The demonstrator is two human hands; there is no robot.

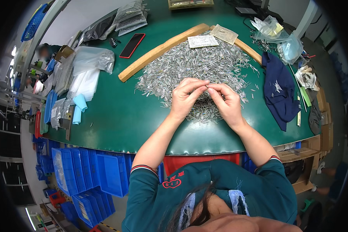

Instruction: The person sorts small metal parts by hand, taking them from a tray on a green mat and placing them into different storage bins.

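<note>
- Head view: a heap of small metal pins (189,65) is lying on the green table (123,116), spreading ahead of and beneath both hands; its near end is showing between the wrists, neither hand being clearly nearer.
- Pins are pointing every way, sharing no long axis; they are looking slim, straight, silvery and shiny.
- Left hand (185,98) and right hand (228,102) are meeting at thumb and forefinger tips above the heap; whether a pin is being pinched there, I cannot tell.
- Two wooden bars (164,52) are flanking the far side, with a paper label (203,41) resting on the pins.
- Navy cloth (278,89) is lying to the right, bearing several pins.
</note>
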